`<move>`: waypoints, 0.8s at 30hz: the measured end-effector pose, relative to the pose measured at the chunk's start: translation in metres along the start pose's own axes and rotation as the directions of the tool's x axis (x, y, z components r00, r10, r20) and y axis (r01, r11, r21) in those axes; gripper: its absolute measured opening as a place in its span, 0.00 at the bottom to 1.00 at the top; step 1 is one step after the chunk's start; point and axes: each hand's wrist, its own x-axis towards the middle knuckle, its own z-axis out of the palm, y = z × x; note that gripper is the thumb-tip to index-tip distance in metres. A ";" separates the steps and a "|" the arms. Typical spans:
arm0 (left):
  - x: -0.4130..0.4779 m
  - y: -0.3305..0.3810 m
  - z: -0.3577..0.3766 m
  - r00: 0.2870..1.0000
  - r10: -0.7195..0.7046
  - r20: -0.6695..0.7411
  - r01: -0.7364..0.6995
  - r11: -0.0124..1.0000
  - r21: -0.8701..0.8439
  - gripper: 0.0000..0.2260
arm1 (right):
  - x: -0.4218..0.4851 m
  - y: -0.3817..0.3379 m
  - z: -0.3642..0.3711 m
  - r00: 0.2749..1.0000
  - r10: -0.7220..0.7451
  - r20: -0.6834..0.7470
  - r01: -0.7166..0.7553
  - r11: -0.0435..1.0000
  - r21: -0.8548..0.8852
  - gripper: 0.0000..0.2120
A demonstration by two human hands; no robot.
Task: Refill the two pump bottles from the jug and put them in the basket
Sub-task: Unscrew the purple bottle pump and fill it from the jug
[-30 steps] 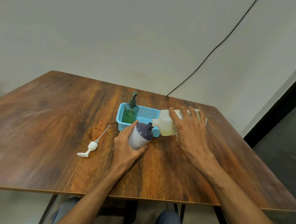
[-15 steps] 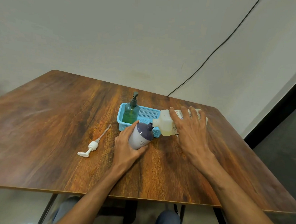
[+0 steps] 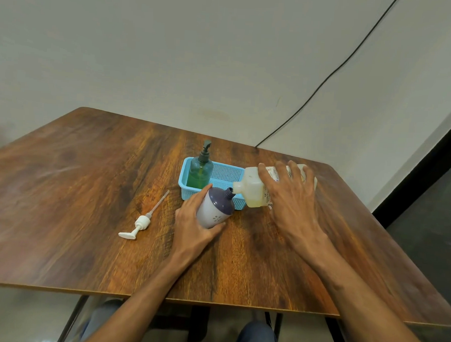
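On the counter [image 3: 87, 189], the right hand [image 3: 293, 200] gripped the pale yellowish jug [image 3: 252, 188], tipped sideways with its spout at the open neck of the white, purple-topped bottle [image 3: 216, 208], which the left hand [image 3: 192, 229] held tilted in curled fingers. Beyond the left hand, the blue basket [image 3: 224, 174] held an upright green pump bottle [image 3: 200, 173]; a white pump [image 3: 140, 224] lay left of that hand.

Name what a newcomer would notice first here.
At centre, the right hand tips a pale yellow plastic jug, spout at the open neck of a white, purple-topped bottle held by the left hand. Behind, a green pump bottle stands in a light blue basket; a white pump head lies left.
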 end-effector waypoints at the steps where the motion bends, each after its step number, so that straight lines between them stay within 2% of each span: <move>1: 0.000 0.000 0.000 1.000 -0.001 0.001 0.001 1.000 0.000 0.40 | 0.000 0.000 0.000 1.000 -0.003 0.001 0.003 1.000 -0.002 0.46; 10: 0.000 -0.001 -0.001 1.000 -0.001 0.004 0.001 1.000 -0.002 0.40 | 0.001 0.000 -0.001 1.000 -0.017 -0.009 0.017 1.000 -0.025 0.42; 24: 0.001 -0.002 0.001 1.000 -0.006 0.006 0.006 1.000 0.004 0.41 | 0.004 0.001 -0.003 1.000 -0.027 0.001 0.027 0.999 -0.040 0.43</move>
